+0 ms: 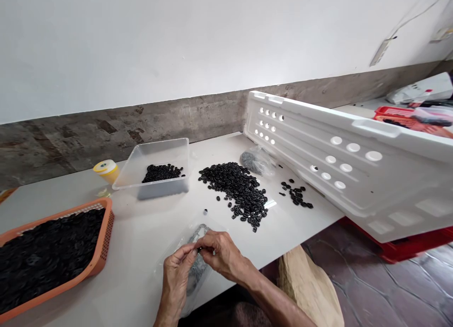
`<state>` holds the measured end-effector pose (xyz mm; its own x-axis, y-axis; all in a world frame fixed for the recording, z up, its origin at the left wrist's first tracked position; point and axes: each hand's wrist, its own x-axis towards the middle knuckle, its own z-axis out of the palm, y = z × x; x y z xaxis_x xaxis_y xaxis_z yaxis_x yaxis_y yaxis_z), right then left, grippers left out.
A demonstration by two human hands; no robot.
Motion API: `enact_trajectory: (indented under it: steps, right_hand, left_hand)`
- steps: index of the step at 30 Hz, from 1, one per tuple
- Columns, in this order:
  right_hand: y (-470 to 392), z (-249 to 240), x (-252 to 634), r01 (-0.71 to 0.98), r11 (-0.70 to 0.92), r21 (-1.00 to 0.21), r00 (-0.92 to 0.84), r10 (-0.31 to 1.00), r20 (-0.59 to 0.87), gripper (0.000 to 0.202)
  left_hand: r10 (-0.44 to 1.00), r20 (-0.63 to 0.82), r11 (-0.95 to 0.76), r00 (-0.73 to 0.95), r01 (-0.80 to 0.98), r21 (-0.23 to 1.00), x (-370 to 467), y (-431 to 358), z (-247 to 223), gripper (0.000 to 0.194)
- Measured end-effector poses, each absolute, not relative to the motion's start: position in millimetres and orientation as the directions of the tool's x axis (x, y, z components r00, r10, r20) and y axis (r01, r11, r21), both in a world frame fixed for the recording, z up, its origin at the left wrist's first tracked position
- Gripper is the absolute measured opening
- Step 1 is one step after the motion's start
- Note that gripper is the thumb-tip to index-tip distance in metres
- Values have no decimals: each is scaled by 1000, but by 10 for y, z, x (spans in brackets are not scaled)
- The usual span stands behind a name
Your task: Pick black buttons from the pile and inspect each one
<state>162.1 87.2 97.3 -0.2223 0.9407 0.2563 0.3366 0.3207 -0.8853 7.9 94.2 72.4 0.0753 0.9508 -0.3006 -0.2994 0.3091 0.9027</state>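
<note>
My left hand [176, 272] and my right hand [226, 258] meet at the table's front edge, fingertips pinched together around a small black part [198, 249]. Most of that part is hidden by the fingers. Beneath them lies a clear plastic bag [198, 274] of small greyish pieces. A tiny dark piece [205, 212] rests just beyond the bag. Past my right hand spreads a heap of small black oval parts [235, 188] with holes in them. Further right is a smaller scatter of black pieces [297, 196].
An orange basket [106, 228] full of black parts stands left. Behind it are a translucent bin [163, 151] holding black parts and a yellow-and-white roll [106, 170]. Another plastic bag [256, 161] lies near a large white panel [311, 152] standing along the right side.
</note>
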Motion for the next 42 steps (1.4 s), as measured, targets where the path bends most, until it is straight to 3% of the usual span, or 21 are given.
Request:
enact_trajectory:
  steps: [4, 9, 15, 22, 32, 42]
  right_hand:
    - [848, 998, 1558, 225, 284, -932, -135, 957, 258, 20]
    - [834, 1000, 1472, -42, 238, -970, -21, 971, 239, 37]
    - [725, 1156, 1471, -182, 135, -974, -122, 980, 159, 39]
    - [564, 1376, 1437, 20, 255, -967, -100, 963, 252, 31]
    - [515, 1436, 1336, 110, 323, -940, -133, 942, 308, 24]
    - [505, 1439, 1336, 115, 362, -925, -136, 928, 346, 20]
  left_hand:
    - [949, -316, 278, -6, -461, 843, 160, 870, 797, 37]
    - [936, -350, 263, -41, -579, 772, 238, 799, 967, 37]
    - [913, -407, 305, 10, -680, 666, 166, 756, 1236, 37]
    - [858, -492, 234, -145, -743, 627, 135, 688, 1332, 50]
    - [917, -320, 85, -239, -667, 740, 126, 621, 1247, 40]
    - [937, -255, 57, -239, -616, 786, 126, 606, 1223, 38]
